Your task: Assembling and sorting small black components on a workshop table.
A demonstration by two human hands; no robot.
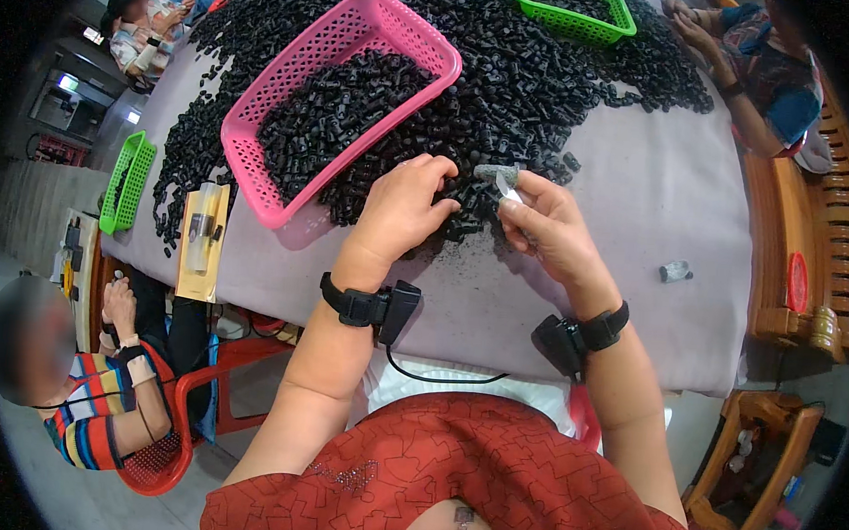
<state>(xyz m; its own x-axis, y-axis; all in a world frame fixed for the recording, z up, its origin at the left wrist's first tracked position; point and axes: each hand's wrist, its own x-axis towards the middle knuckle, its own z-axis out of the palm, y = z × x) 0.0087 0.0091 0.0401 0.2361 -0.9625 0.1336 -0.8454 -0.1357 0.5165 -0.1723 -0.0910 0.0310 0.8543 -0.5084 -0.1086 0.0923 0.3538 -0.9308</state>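
Your left hand (404, 206) rests curled, fingertips down, on the near edge of the heap of small black plastic parts (511, 87), just right of the pink basket (304, 96), while your right hand (542, 223) pinches a small grey piece (499, 176) at that same edge of the heap. The parts look light, stiff and prone to roll, so pinch each across its body; whether your left fingers hold one is hidden, and the grey piece is too small to identify
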